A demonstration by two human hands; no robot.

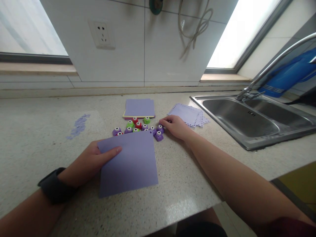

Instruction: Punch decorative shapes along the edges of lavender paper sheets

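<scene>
My left hand (95,158) grips a purple sheet of paper (130,168) by its left edge, thumb on top. A small notch shows at the sheet's upper right corner. Beyond the sheet's far edge stand several small craft punches in purple, green (146,120) and red (135,120), with pale round tops bearing dark marks; the sheet hides some of them partly. My right hand (175,126) is at the right end of this group, its fingers curled at a purple craft punch (160,128). Another purple punch (158,136) sits just in front of it.
Behind the punches lies a stack of coloured paper (139,108), purple on top. Sheets with punched edges (186,113) lie fanned behind my right hand. Purple paper scraps (79,126) are at the left. A steel double sink (219,131) with a faucet (249,89) borders the right.
</scene>
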